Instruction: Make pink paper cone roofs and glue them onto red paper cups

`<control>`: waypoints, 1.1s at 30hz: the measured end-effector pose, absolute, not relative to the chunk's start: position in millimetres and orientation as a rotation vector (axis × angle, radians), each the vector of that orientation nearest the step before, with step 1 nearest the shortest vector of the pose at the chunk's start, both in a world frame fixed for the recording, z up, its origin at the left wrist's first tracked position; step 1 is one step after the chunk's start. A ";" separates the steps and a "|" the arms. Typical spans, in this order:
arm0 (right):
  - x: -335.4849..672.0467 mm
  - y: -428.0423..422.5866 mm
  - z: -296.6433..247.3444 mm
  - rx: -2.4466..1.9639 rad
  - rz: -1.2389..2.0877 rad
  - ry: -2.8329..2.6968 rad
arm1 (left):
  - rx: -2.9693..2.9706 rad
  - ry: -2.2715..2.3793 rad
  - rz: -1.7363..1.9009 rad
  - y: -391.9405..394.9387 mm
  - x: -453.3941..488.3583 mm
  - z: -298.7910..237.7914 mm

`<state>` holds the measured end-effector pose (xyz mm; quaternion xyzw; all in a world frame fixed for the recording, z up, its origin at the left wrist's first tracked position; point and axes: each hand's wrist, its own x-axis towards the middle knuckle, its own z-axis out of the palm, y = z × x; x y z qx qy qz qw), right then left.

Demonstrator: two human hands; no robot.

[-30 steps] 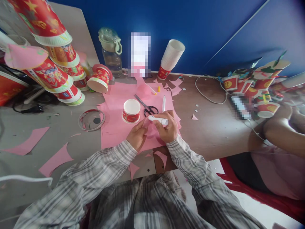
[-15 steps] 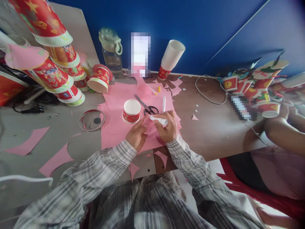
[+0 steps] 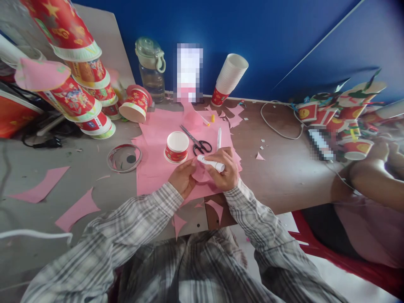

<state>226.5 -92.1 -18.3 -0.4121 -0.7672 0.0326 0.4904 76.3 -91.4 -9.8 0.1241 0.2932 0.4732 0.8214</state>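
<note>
My left hand (image 3: 182,179) pinches a small curved piece of pink paper (image 3: 201,173) over the pink sheets. In my right hand (image 3: 227,168) is a thick white tube (image 3: 212,163), its end against or very close to the paper's upper edge; whether it is glue or a marker I cannot tell. Black-handled scissors (image 3: 202,146) lie open-bladed just beyond my hands. Left of them a red and white paper cup (image 3: 176,148) stands upside down. A slim white pen (image 3: 219,136) rests beyond my right hand.
Pink sheets (image 3: 151,176) cover the desk's middle. A tape roll (image 3: 110,162) and pink scraps (image 3: 78,210) lie left. Stacked paper cups (image 3: 85,94), a water bottle (image 3: 150,71) and white nested cups (image 3: 232,73) stand behind. Another person's arm (image 3: 372,176) is at right.
The white tube has shifted slightly and its near end tips lower in my right hand. The whole view has moved a little; at right, the other person's cup has turned.
</note>
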 end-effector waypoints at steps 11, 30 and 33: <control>216.4 -94.1 -28.0 -0.940 -0.019 -1.876 | 0.201 0.634 1.121 -87.9 79.1 -6.1; 213.5 -94.5 -35.8 -1.142 0.037 -1.784 | 0.211 0.585 1.114 -88.9 79.6 -7.9; 214.6 -94.0 -32.5 -1.245 0.034 -1.725 | 0.220 0.598 1.079 -89.1 78.9 -10.8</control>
